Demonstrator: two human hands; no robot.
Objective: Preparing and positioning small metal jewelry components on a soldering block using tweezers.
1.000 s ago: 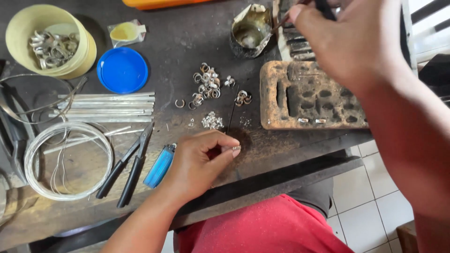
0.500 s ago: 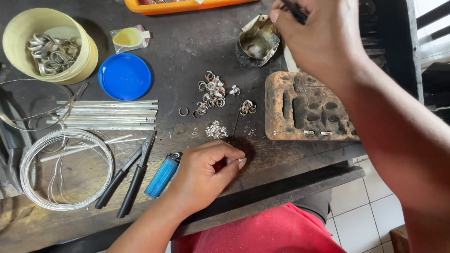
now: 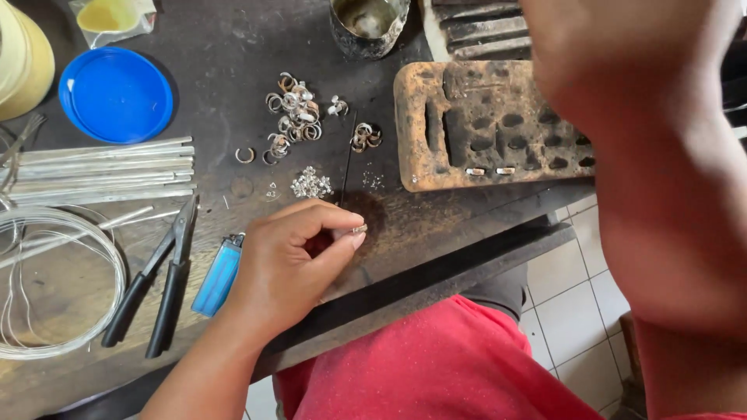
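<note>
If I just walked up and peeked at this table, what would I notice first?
Probably the left hand at the front of the dark workbench, pinching a tiny metal piece between thumb and finger. Just behind it lies a scatter of little silver rings, with a bright blue lid at the back left. The right arm looms big and blurry on the right, partly hiding a worn brown block full of holes.

Rings (image 3: 294, 117) lie between lid (image 3: 115, 95) and block (image 3: 486, 124); pliers (image 3: 156, 284) left of lighter (image 3: 219, 274)

left hand (image 3: 292, 264) | pinches small ring (image 3: 359, 229) | beside blue lighter (image 3: 219, 274)
</note>
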